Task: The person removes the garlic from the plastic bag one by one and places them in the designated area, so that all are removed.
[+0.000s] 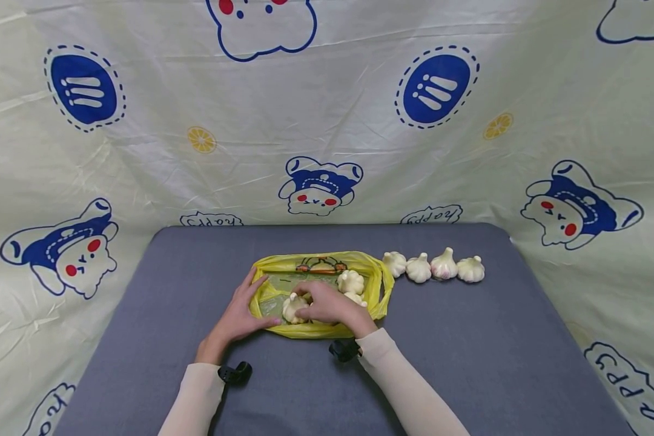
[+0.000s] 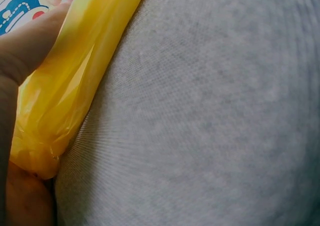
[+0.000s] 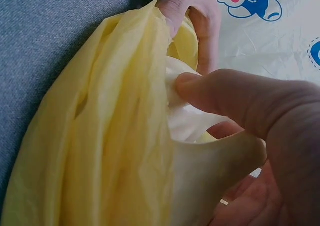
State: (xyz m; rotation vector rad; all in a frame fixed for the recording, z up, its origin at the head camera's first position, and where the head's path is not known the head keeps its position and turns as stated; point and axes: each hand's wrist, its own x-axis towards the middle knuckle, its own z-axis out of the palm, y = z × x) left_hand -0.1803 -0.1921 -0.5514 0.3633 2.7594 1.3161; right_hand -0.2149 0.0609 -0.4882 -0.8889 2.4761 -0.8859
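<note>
A yellow plastic bag (image 1: 318, 330) lies with its mouth spread wide on the table. My right hand (image 1: 327, 303) reaches into it and grips a garlic bulb (image 1: 292, 309) between thumb and fingers. The held bulb (image 3: 187, 118) shows white beside the thumb in the right wrist view, its lower part hidden by the bag wall. My left hand (image 1: 240, 312) spans the bag's left end, thumb and fingers stretched over the rim. Two more garlic bulbs sit at the bag's right side, one bulb (image 1: 351, 281) behind the other bulb (image 1: 355, 298), which my right wrist partly covers.
Several garlic bulbs (image 1: 444, 264) stand in a row on the grey table (image 1: 469, 351), right of the bag. The leftmost bulb (image 1: 395, 264) is close to the bag's handle (image 1: 388, 290). A cartoon-print sheet (image 1: 327, 121) hangs behind and around the table.
</note>
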